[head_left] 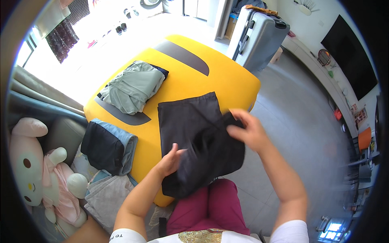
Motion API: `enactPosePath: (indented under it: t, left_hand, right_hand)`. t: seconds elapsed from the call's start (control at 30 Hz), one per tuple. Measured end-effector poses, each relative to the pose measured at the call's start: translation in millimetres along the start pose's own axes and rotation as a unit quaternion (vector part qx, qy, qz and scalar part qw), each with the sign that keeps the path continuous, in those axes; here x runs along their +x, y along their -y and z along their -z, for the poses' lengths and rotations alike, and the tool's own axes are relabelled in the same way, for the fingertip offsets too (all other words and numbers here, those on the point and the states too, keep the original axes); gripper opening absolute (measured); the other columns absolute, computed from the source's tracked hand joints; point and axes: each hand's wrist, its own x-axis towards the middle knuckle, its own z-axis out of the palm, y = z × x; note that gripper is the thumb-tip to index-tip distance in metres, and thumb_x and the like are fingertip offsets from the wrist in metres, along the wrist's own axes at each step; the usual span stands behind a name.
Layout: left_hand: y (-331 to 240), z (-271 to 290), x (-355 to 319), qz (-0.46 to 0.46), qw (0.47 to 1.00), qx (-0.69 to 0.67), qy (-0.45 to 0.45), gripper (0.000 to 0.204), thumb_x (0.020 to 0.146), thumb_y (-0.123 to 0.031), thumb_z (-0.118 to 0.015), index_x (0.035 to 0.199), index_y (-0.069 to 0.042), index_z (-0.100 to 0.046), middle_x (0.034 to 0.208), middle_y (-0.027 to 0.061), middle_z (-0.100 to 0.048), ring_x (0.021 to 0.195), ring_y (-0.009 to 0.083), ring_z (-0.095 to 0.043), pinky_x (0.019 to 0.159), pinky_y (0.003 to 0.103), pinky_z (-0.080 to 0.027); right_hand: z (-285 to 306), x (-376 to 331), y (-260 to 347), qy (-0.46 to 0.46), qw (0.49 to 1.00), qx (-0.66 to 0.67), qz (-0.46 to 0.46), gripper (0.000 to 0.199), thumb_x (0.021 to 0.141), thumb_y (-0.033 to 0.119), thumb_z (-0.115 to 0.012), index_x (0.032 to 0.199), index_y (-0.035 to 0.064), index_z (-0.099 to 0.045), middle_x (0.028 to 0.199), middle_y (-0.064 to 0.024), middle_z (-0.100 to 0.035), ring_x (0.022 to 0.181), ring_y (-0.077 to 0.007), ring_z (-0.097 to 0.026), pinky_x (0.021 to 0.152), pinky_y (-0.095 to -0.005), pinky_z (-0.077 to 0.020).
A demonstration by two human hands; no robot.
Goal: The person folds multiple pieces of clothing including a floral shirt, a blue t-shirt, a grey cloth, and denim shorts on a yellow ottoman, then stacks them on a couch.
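A black garment [188,119] lies spread over the near edge of the yellow padded surface, its near part lifted and creased toward my lap. It may be trousers, but the folds hide its exact kind. My right hand [249,130] pinches a raised edge of the cloth between thumb and fingers. At the garment's left side is my left hand [171,163], thumb raised and apart from the fingers, which are partly blurred against the cloth. Left of the garment sits a folded stack of black and light blue clothes [106,148].
A pale green folded garment [133,87] rests farther back on the yellow ottoman [239,87]. At the left are a plush toy [60,178] and grey clothes [107,196]. A silver suitcase [259,38] stands beyond, on the right. Grey tiled floor [291,117] runs along the right side.
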Motion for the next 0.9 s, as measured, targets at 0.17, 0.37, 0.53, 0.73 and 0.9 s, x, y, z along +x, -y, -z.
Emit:
enactPosePath:
  t: [0.17, 0.37, 0.53, 0.73, 0.9]
  left_hand:
    - [12, 10, -18, -0.027, 0.989, -0.133, -0.056, 0.086, 0.089, -0.071, -0.02, 0.135, -0.001, -0.04, 0.129, 0.0143, -0.054, 0.12, 0.0264, -0.05, 0.105, 0.039, -0.036]
    - [35, 22, -37, -0.076, 0.971, 0.082, -0.209, 0.035, 0.09, -0.014, -0.059, 0.118, 0.004, -0.05, 0.104, 0.0087, -0.065, 0.092, 0.0168, -0.063, 0.084, 0.029, -0.05]
    - [19, 1, -47, -0.172, 0.794, 0.437, -0.385, 0.037, 0.081, 0.003, -0.059, 0.116, -0.003, -0.052, 0.096, 0.0117, -0.064, 0.087, 0.021, -0.064, 0.077, 0.028, -0.05]
    - [-32, 20, -34, -0.167, 0.351, 0.89, -0.237, 0.068, 0.078, -0.006, -0.057, 0.141, -0.022, -0.036, 0.146, 0.0091, -0.032, 0.135, 0.0297, -0.029, 0.105, 0.056, -0.029]
    - [-40, 44, -25, -0.278, 0.3, 0.913, 0.007, 0.06, 0.082, -0.018, -0.055, 0.139, -0.027, -0.039, 0.149, 0.0006, -0.029, 0.141, 0.0256, -0.02, 0.107, 0.06, -0.022]
  right_hand:
    - [14, 130, -151, -0.093, 0.96, -0.218, -0.147, 0.09, 0.079, 0.058, -0.064, 0.137, -0.0042, -0.035, 0.136, -0.0232, -0.045, 0.124, -0.0323, -0.047, 0.103, -0.0376, -0.0379]
    - [-16, 90, -153, -0.138, 0.959, -0.146, -0.2, 0.092, 0.074, 0.056, -0.07, 0.134, -0.0053, -0.037, 0.119, -0.0213, -0.054, 0.106, -0.0321, -0.057, 0.092, -0.0373, -0.0445]
    - [-15, 18, -162, -0.239, 0.943, -0.181, -0.147, 0.095, 0.067, 0.052, -0.077, 0.134, -0.0042, -0.039, 0.121, -0.024, -0.05, 0.114, -0.0295, -0.051, 0.094, -0.0386, -0.0429]
    - [-7, -25, -167, -0.139, 0.951, -0.017, -0.276, 0.108, 0.065, 0.049, -0.081, 0.142, -0.0023, -0.024, 0.13, -0.0245, -0.043, 0.118, -0.0328, -0.048, 0.101, -0.0409, -0.038]
    - [-20, -31, -166, -0.113, 0.945, 0.108, -0.289, 0.107, 0.067, 0.026, -0.083, 0.143, -0.0051, -0.014, 0.134, -0.0259, -0.041, 0.119, -0.0309, -0.049, 0.099, -0.0393, -0.0415]
